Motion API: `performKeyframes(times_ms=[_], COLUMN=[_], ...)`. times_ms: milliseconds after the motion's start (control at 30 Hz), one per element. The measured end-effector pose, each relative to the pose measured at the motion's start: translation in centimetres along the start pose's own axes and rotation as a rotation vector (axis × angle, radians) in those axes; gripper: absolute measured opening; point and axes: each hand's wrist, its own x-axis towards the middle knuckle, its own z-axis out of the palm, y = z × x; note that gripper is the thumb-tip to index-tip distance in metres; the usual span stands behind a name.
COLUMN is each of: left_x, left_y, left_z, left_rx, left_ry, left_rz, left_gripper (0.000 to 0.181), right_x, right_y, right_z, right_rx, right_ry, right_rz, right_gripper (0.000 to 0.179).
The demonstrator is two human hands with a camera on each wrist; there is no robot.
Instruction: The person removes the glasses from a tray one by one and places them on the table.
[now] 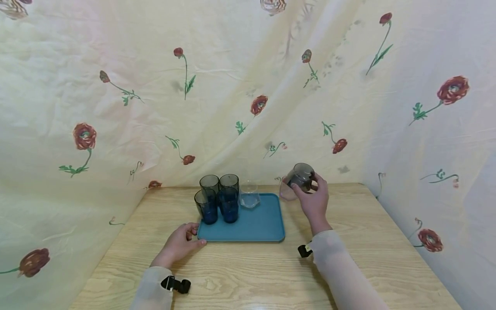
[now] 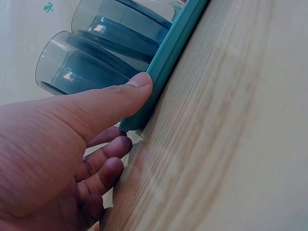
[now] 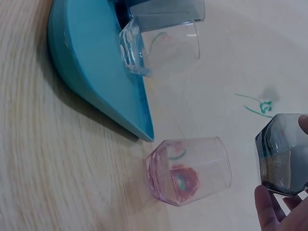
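A smoky grey glass with a faceted base [image 1: 302, 173] is lifted above the table's back right part, tilted, in the grip of my right hand [image 1: 314, 204]. Just behind and left of it, a pink-tinted glass [image 3: 185, 173] stands on the table beside the tray. The blue tray [image 1: 255, 226] lies flat, and my left hand [image 1: 179, 244] holds its front left corner, thumb on the rim and fingers at the side. Several tall dark grey glasses [image 1: 208, 209] stand upright on the tray's left half. Next to them, a clear glass [image 1: 249, 197] stands near its back edge.
The wooden table [image 1: 232, 275] extends in front of the tray and to both sides. Behind it hangs a cream cloth with red flowers [image 1: 217, 107], close to the table's back edge. Black straps with small devices [image 1: 176, 284] sit at both wrists.
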Motion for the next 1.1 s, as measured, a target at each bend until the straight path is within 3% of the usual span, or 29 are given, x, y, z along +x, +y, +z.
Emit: performKeyframes(times_ms=[267,533,767,1100], left_x=[0.1,0.0,0.0,0.0], left_y=[-0.1,0.2,0.2,0.1], left_z=[0.0,-0.1,-0.1,-0.1], left_rx=[0.006,-0.004,-0.005,-0.005], left_ry=[-0.001,-0.002,-0.002,0.004], left_rz=[-0.004,-0.009,-0.014,-0.002], left_gripper=[0.062,0.060,0.061,0.061], right_x=[0.8,0.9,0.9,0.6], right_y=[1.1,2.6,3.3,4.9], right_z=[-0.9,-1.9,-2.8,-3.0], right_rx=[0.042,-0.032,-0.080,-0.141], right_ry=[0.078,0.109,0.073,0.024], right_rz=[0.073,0.167,0.274,0.319], right_gripper=[0.077,0.080,0.088,0.089])
